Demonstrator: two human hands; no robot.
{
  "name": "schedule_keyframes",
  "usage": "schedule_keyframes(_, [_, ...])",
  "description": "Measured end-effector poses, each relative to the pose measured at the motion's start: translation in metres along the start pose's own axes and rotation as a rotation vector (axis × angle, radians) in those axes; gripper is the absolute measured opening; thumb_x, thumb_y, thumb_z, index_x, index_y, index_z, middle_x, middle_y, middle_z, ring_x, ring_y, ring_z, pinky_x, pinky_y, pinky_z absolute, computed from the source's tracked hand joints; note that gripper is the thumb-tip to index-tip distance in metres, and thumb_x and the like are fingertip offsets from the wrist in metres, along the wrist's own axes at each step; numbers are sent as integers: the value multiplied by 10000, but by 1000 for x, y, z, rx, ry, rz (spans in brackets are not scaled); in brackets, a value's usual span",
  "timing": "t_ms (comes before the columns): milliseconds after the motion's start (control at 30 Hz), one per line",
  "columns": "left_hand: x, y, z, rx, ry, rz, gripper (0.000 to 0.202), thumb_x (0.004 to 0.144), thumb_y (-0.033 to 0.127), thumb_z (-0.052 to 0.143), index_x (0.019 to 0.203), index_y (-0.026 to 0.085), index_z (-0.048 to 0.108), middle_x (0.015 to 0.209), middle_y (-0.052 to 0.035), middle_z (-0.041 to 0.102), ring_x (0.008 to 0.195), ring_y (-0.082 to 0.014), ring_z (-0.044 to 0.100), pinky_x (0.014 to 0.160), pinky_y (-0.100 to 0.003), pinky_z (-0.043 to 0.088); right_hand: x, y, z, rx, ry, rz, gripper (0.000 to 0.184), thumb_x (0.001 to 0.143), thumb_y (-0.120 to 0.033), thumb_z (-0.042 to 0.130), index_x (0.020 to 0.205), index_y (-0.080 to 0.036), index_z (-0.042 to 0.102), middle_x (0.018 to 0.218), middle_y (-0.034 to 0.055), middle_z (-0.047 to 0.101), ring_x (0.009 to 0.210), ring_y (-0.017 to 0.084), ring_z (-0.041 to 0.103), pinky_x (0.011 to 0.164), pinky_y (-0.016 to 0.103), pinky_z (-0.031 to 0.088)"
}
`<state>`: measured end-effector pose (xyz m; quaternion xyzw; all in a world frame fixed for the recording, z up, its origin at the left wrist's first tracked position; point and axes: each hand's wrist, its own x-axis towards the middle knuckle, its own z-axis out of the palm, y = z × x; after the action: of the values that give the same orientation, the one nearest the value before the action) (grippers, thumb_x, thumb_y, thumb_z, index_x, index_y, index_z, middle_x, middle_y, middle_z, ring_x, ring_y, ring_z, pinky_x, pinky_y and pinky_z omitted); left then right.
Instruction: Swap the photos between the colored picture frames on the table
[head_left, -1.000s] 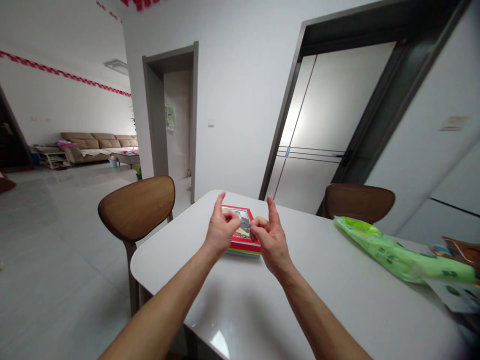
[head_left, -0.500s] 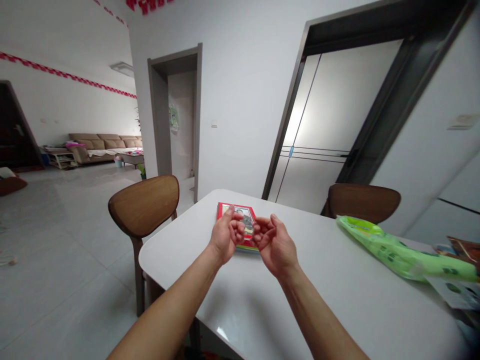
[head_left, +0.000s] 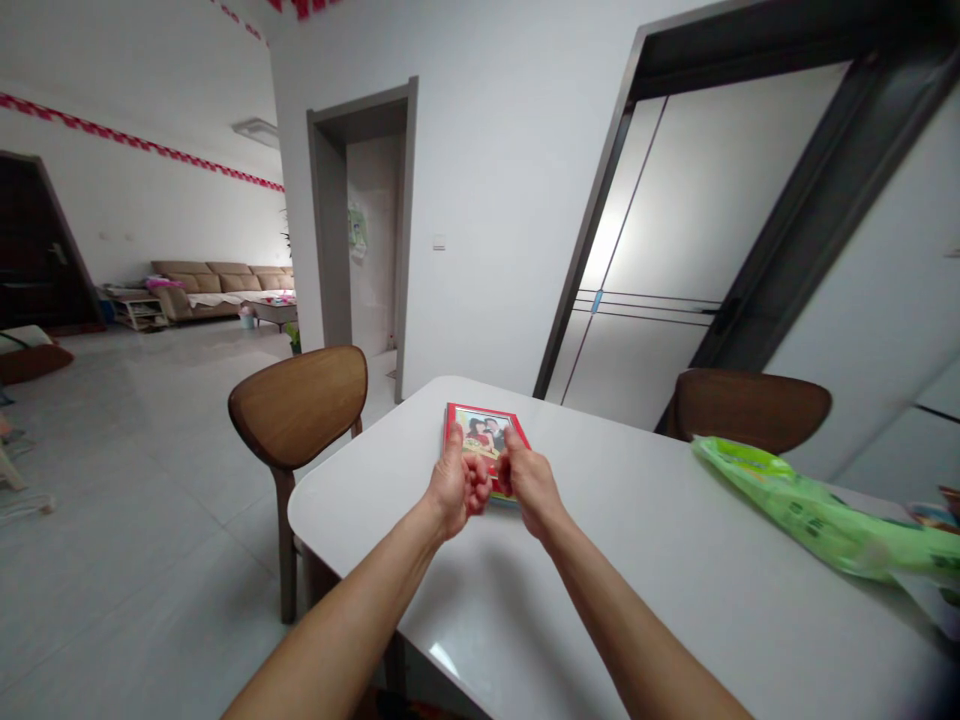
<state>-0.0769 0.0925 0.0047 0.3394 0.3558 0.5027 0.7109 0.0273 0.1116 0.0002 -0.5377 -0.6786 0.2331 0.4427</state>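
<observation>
My left hand is held above the white table, thumb raised and fingers curled in, with nothing seen in it. Close beside it, my right hand is also curled with its thumb up, and nothing shows in its grasp. Just beyond both hands lies a red-bordered book or album, its cover bearing a picture of two people. The hands cover its lower part, and a green and blue edge shows beneath it. Whether the hands touch the book, I cannot tell; they appear to hover in front of it.
The white table has a rounded left corner. A green plastic bag lies on its right side. One wooden chair stands at the left and another chair at the far right side. A sofa is in the distance.
My right hand has turned inward from a palm-up, loosely open pose and its fingers have curled. The left fingers have drawn in more. The view has shifted slightly; the book lies where it was.
</observation>
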Motion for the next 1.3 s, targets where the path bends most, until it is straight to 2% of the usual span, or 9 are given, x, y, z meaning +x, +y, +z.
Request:
schedule_keyframes(100, [7, -26, -21, 18, 111, -47, 551, 762, 616, 342, 500, 142, 440, 380, 49, 431, 282, -33, 333, 326, -150, 209, 8, 24, 6, -159, 10, -69, 237, 636, -413, 538, 673, -180, 561, 712, 45, 572, 741, 198, 508, 655, 315, 360])
schedule_keyframes(233, [14, -57, -40, 16, 209, -34, 290, 829, 381, 451, 734, 119, 529, 576, 32, 533, 434, -69, 482, 428, -195, 382, 0, 39, 10, -336, -54, -161, 212, 554, -161, 589, 762, -196, 592, 825, 60, 573, 873, 236, 463, 771, 382, 304])
schedule_keyframes(433, [-4, -69, -21, -14, 212, 271, 364, 674, 362, 598, 959, 144, 540, 864, -46, 631, 772, -184, 590, 660, -260, 450, -39, 33, 0, -368, -145, -237, 286, 615, -275, 575, 891, -198, 583, 973, 71, 574, 924, 233, 475, 815, 375, 342])
schedule_keyframes(600, [-59, -66, 4, 184, 131, 387, 243, 672, 221, 573, 897, 141, 615, 825, -49, 657, 789, -229, 586, 713, -295, 454, -69, 25, -33, 129, 46, 126, 599, 693, -464, 471, 1221, -203, 364, 1256, 82, 416, 1133, 232, 384, 901, 357, 346])
schedule_keyframes(700, [-92, -66, 8, 789, -37, 688, 351, 671, 136, 531, 1018, 162, 575, 945, -64, 637, 832, -231, 574, 757, -303, 452, -96, 17, -50, 548, 72, 338, 621, 704, -515, 434, 1251, -246, 318, 1241, 56, 450, 1093, 230, 444, 817, 333, 429])
schedule_keyframes(800, [-108, -74, 1, 1256, -205, 1059, 369, 721, 178, 514, 1088, 142, 517, 1032, -99, 607, 906, -243, 560, 798, -329, 456, -122, 11, -57, 868, -48, 582, 608, 709, -542, 396, 1187, -168, 425, 1050, 103, 597, 939, 260, 557, 738, 362, 470])
schedule_keyframes(933, [-106, -96, -8, 1537, -159, 1361, 222, 850, 187, 371, 975, 157, 552, 939, -43, 654, 909, -184, 585, 724, -248, 505, -135, 20, -55, 1002, -175, 741, 509, 684, -377, 513, 1134, -142, 473, 885, 89, 662, 814, 257, 609, 735, 388, 464])
schedule_keyframes(1100, [-95, -127, -12, 1571, 20, 1460, 251, 868, 189, 327, 834, 183, 575, 834, 7, 681, 797, -139, 628, 603, -183, 515, -124, 46, -47, 776, -240, 550, 447, 659, -228, 502, 1100, -158, 478, 950, 64, 646, 820, 210, 606, 744, 336, 454])
schedule_keyframes(1300, [-89, -145, -18, 1736, -123, 1308, 265, 820, 299, 365, 906, 142, 561, 955, -62, 648, 882, -186, 597, 699, -243, 504, -114, 79, -40, 64, -144, 303, 510, 610, -157, 444, 1120, -138, 432, 1012, 81, 596, 869, 187, 566, 810, 312, 412])
